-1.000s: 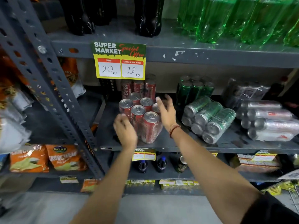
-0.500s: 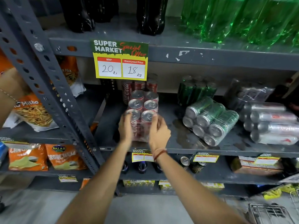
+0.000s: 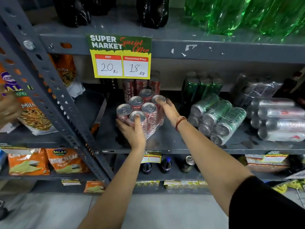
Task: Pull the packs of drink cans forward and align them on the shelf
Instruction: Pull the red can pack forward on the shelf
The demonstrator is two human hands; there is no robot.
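Note:
A shrink-wrapped pack of red cola cans stands upright on the grey metal shelf, turned at an angle. My left hand grips its front corner, thumb on a can top. My right hand holds the pack's right back side, fingers over a rear can top. A green can pack lies on its side to the right. Further right lies a silver can pack, also on its side. More red cans stand behind the held pack.
A yellow price sign hangs from the shelf above. A slanted steel upright borders the left side, with snack bags beyond it. Green bottles and dark bottles stand on the upper shelf. Another person's hand shows at far left.
The red pack has been set upright and turned at an angle. My right hand moved from the pack's front to its right back side; my left hand stays at the front corner.

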